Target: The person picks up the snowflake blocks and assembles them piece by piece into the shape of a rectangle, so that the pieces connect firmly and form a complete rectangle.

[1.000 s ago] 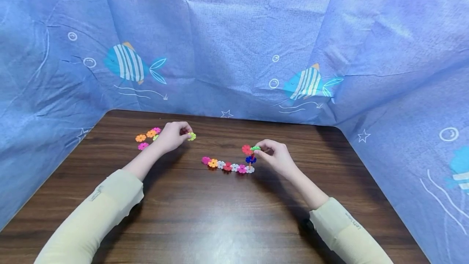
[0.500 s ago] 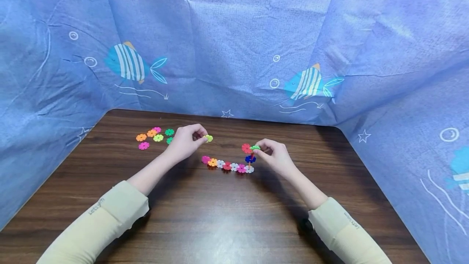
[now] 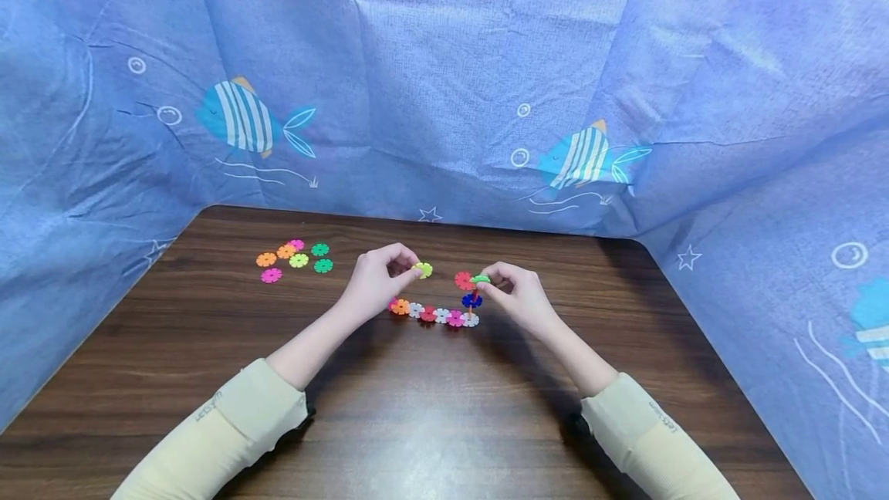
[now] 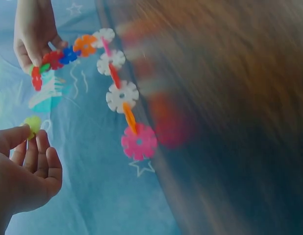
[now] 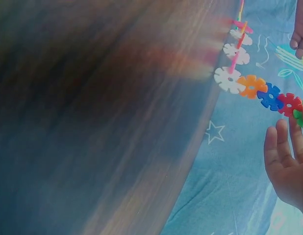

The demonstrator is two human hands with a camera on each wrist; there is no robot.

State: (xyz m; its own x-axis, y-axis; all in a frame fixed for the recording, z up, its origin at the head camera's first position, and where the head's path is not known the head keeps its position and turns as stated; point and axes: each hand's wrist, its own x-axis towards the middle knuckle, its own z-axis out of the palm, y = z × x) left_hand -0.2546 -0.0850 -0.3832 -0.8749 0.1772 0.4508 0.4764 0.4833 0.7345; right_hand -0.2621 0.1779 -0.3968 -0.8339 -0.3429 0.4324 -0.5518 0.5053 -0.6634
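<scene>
Head: yellow disc in left fingers, green disc apparently in right fingers.

A dark wood-grained tabletop met a creased blue cloth, on which striped fish, white-outlined bubbles and stars were printed; pale glare marked the tabletop's near part.

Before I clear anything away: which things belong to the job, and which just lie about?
In the job:
yellow disc, pinched by the left hand
disc chain, its green disc pinched by the right hand

Lying apart, perhaps spares:
two orange discs
two pink discs
two green discs
a second yellow disc
</scene>
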